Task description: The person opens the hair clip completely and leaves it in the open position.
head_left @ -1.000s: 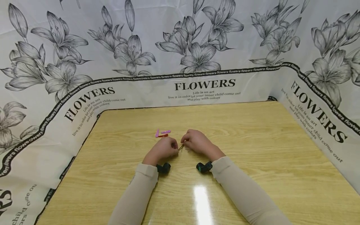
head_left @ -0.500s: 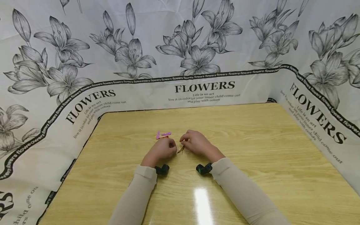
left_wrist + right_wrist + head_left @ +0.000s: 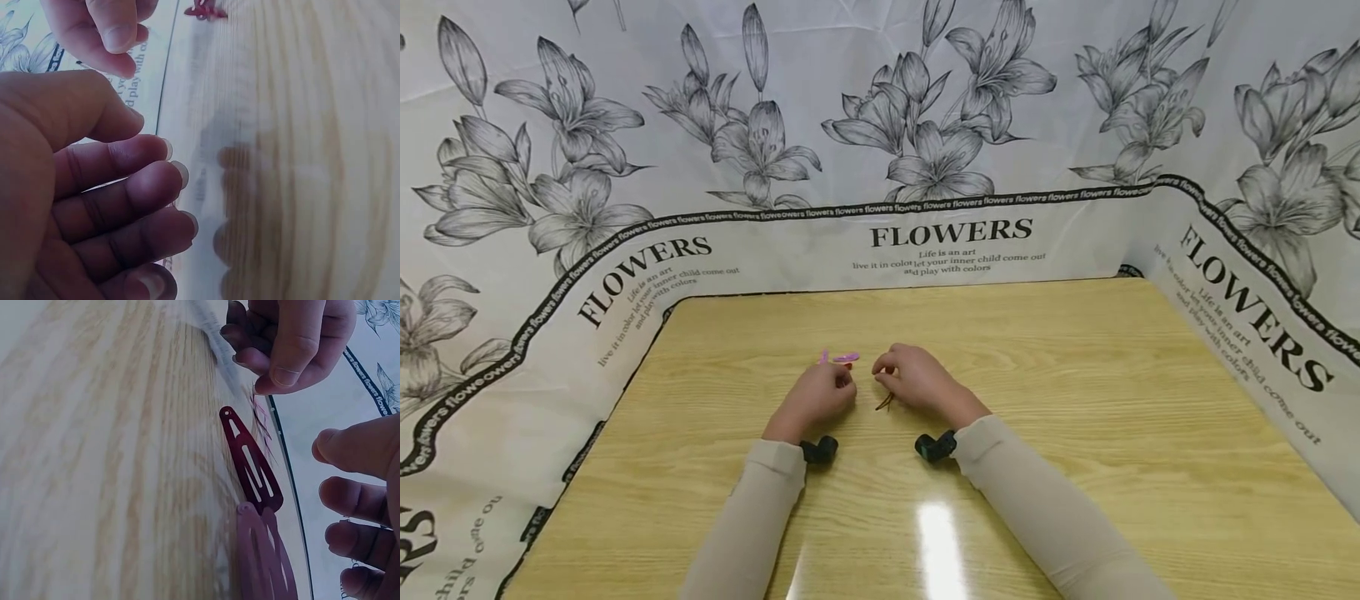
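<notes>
My left hand [image 3: 820, 392] hovers beside the hair clips, fingers loosely curled; the left wrist view shows thumb and fingertips apart and nothing between them. Opposite it is my right hand [image 3: 921, 379], its thumb and fingers [image 3: 356, 540] spread around nothing in the right wrist view. Below its fingertips is a thin dark V-shaped item [image 3: 884, 402], too small to identify. Pink snap hair clips [image 3: 846, 357] lie past the left hand, which partly covers them. A red snap hair clip [image 3: 253, 465] shows with a pink one in the right wrist view.
The hands work over a wood-grain table [image 3: 1037, 358]. White cloth [image 3: 760, 258] printed with flowers and lettering encloses its back and sides. Glare [image 3: 942, 550] shines on the near part of the tabletop. A small red object [image 3: 206, 9] appears at the left wrist view's top edge.
My left hand has drawn away leftward from the thin dark item and now hides more of the hair clips. The right hand stays nearly in place, close to the item.
</notes>
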Motion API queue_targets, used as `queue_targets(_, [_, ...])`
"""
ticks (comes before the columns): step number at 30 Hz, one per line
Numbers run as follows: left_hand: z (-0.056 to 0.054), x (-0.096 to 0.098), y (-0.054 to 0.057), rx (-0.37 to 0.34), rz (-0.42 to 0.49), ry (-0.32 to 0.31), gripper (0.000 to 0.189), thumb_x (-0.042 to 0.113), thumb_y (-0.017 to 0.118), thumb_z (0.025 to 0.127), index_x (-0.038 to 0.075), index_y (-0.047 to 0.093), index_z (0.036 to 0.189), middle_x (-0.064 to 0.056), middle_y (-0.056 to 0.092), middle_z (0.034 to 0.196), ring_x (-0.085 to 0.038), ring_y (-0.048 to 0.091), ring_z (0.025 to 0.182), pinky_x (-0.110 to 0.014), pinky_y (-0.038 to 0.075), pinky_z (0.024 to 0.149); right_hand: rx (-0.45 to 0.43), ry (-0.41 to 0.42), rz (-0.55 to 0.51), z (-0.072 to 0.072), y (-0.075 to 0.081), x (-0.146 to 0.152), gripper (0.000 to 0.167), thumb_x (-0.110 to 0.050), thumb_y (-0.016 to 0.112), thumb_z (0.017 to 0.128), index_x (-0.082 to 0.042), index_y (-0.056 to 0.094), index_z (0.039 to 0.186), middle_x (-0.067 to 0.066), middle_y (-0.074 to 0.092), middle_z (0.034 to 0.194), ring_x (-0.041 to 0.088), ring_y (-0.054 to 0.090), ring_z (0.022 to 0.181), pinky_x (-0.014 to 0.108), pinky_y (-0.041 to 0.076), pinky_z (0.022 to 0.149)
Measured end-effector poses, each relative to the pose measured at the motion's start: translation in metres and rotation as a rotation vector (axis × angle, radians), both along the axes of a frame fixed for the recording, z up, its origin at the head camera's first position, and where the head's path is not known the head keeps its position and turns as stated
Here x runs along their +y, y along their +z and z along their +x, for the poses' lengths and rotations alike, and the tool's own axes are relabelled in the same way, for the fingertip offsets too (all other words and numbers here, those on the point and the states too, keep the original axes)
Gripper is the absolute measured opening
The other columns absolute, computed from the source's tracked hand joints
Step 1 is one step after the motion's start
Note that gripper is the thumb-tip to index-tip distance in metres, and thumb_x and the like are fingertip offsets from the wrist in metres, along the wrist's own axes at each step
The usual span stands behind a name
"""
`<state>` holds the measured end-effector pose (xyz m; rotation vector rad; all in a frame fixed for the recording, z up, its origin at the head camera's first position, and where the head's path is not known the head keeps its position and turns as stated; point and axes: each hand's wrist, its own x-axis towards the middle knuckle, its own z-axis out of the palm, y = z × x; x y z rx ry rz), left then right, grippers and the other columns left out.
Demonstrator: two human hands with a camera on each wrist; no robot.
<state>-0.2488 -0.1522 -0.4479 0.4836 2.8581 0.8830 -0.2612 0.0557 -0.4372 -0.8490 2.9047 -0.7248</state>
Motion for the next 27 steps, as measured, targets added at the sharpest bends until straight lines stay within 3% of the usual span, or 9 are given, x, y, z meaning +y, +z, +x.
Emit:
queue_targets(9, [-0.007,-0.010,0.005,-0.005,-0.048,0.051,0.017,0.023,0.056,0.093,0.012,0.069,0.091,-0.001,0.065,0.085,-0.016,0.055,0.071,-0.031,0.047,0.069,0.002,0.008,0.002,-0.006,0.004,-0.011,0.021,-0.026,0.058,0.097,-0.016,0.071,0.110,0.001,0.062,0.098,0.017,0.058,0.087,0.036,0.048,0.080])
queue_targets(16, [-0.010,-0.015,0.005,0.019,-0.075,0.074,0.012,0.018,0.059,0.092,0.010,0.068,0.088,-0.002,0.065,0.082,-0.016,0.055,0.072,-0.032,0.047,0.070,0.005,0.004,0.005,-0.009,-0.001,-0.017,0.020,-0.025,0.061,0.095,-0.015,0.072,0.109,0.001,0.062,0.097,0.017,0.058,0.087,0.034,0.048,0.079])
queue_targets(27, [-0.018,-0.021,0.008,0.031,-0.094,0.130,0.011,0.016,0.059,0.093,0.012,0.069,0.088,-0.002,0.064,0.083,-0.017,0.054,0.072,-0.031,0.046,0.068,0.024,-0.016,0.020,-0.013,0.004,-0.028,0.019,-0.023,0.062,0.095,-0.014,0.072,0.108,0.002,0.062,0.095,0.017,0.057,0.085,0.035,0.048,0.080])
